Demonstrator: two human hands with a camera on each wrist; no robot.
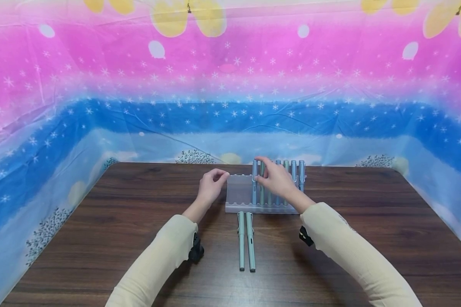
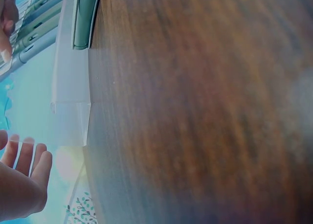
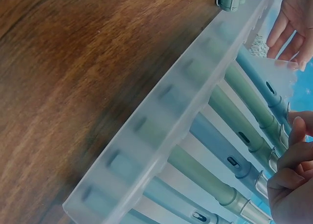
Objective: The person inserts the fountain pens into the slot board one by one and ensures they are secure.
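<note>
A translucent pen rack (image 1: 238, 208) stands on the table, with several blue and green capped pens upright in its right part. At its upper left corner, my left hand (image 1: 210, 184) pinches the edge between thumb and fingertips. My right hand (image 1: 277, 180) holds the cap end of the leftmost blue pen (image 1: 255, 195), index finger at the top and thumb lower on its side. That pen's lower end sits in a slot of the rack's front ledge (image 3: 168, 106). Part of the row is hidden behind my right hand.
Two green pens, a left one (image 1: 241, 243) and a right one (image 1: 250, 243), lie side by side in front of the rack, clips toward it. A patterned cloth (image 1: 230, 115) hangs around the back and sides of the dark wooden table (image 1: 138, 221).
</note>
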